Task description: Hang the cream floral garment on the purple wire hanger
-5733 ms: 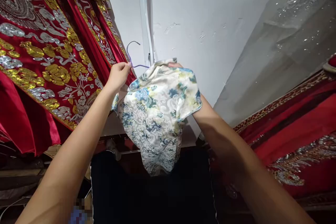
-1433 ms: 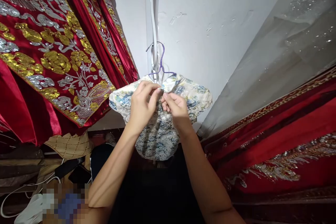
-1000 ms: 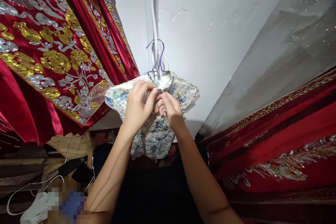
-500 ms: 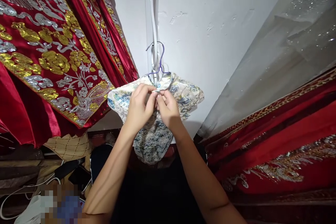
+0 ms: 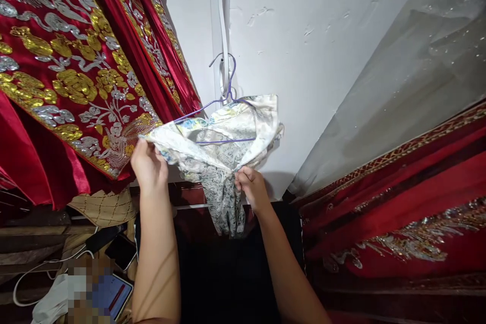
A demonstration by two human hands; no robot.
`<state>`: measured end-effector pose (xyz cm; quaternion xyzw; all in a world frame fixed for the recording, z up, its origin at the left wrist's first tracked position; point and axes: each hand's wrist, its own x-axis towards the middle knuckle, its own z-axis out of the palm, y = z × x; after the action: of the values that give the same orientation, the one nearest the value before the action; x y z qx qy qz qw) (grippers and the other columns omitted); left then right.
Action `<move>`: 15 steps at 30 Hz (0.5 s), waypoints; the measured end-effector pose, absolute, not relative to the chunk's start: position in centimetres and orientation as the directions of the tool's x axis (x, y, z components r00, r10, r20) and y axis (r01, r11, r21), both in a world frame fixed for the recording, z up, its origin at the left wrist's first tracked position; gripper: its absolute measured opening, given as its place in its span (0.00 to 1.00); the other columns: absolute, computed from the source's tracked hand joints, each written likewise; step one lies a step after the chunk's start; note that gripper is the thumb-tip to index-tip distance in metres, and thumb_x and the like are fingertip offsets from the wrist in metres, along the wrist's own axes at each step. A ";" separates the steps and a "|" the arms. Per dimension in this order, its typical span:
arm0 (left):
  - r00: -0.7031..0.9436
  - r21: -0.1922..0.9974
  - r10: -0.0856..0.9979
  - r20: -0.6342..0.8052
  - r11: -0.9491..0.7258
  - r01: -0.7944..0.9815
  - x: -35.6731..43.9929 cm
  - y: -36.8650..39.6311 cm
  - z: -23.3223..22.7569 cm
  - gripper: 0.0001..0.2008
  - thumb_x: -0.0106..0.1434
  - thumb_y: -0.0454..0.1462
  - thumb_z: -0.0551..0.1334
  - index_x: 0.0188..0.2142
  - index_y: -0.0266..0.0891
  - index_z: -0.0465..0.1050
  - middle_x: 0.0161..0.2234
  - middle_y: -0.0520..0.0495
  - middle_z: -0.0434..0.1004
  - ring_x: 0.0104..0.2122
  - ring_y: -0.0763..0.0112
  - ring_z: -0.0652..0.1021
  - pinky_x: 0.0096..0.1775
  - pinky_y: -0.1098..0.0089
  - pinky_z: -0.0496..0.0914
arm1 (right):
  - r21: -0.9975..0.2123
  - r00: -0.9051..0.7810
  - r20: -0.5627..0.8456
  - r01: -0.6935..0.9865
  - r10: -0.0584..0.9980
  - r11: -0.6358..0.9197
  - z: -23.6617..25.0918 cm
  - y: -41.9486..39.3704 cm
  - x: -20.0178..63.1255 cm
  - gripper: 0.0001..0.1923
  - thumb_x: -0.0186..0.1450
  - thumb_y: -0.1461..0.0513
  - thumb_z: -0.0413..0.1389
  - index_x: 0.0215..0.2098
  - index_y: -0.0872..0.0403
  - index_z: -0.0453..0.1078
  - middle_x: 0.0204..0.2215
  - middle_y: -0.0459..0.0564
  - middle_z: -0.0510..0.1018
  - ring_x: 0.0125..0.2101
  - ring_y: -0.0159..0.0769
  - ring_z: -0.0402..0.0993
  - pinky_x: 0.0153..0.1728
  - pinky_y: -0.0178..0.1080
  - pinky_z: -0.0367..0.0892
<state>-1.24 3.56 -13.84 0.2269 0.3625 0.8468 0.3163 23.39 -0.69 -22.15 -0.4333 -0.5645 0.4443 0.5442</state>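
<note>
A floral garment (image 5: 224, 182), pale with blue, yellow and dark green patterning, hangs from a purple hanger (image 5: 231, 78) against the wall. Its neck opening is spread wide, showing the hanger's lower bar inside. My left hand (image 5: 149, 164) pinches the garment's edge at the left and draws it outward. Lower down near the middle, my right hand (image 5: 250, 185) is closed on the front of the opening. The left arm of the hanger is bared above the cloth. The garment's lower part falls in narrow folds.
Red cloth with gold and silver sequins (image 5: 76, 86) hangs at the left. More red embroidered fabric (image 5: 402, 243) lies at the right under clear plastic sheeting (image 5: 398, 76). White cables (image 5: 220, 10) run down the wall. Phones (image 5: 120, 251) and a cable lie at lower left.
My hands were together at the neckline; now they are apart. The left has moved left and down, the right slightly right and down, pulling the neck opening wide and off part of the hanger.
</note>
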 end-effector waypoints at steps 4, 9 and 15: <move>-0.593 0.653 0.786 -0.177 -0.357 -0.668 1.0 2.6 -20.4 0.11 0.71 0.32 0.53 0.35 0.35 0.73 0.34 0.44 0.79 0.38 0.73 0.80 0.44 0.74 0.74 | -0.977 0.042 0.113 -0.175 0.993 0.119 -24.2 -2.7 23.0 0.13 0.62 0.57 0.54 0.21 0.51 0.62 0.13 0.41 0.64 0.17 0.30 0.57 0.22 0.36 0.52; -0.561 0.780 0.817 -0.134 -0.262 -0.568 4.7 0.1 -26.5 0.06 0.61 0.34 0.63 0.38 0.35 0.76 0.35 0.46 0.81 0.36 0.71 0.80 0.41 0.72 0.74 | -0.967 0.099 0.073 -0.237 0.992 0.095 -24.8 -3.9 25.0 0.13 0.61 0.57 0.56 0.22 0.51 0.60 0.14 0.41 0.63 0.18 0.29 0.54 0.22 0.36 0.51; -0.429 0.883 0.901 -0.063 -0.150 -0.444 6.2 -1.8 -25.6 0.13 0.55 0.41 0.71 0.37 0.36 0.77 0.32 0.49 0.79 0.29 0.73 0.76 0.33 0.75 0.69 | -0.994 -0.063 0.067 0.086 0.996 0.072 -25.7 -4.3 26.9 0.19 0.63 0.55 0.56 0.17 0.49 0.59 0.15 0.45 0.62 0.19 0.35 0.57 0.23 0.40 0.53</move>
<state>6.21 -1.84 -25.59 0.2530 0.4514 0.7147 0.4705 26.85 -4.32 -25.71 -0.4887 -0.5534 0.4746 0.4792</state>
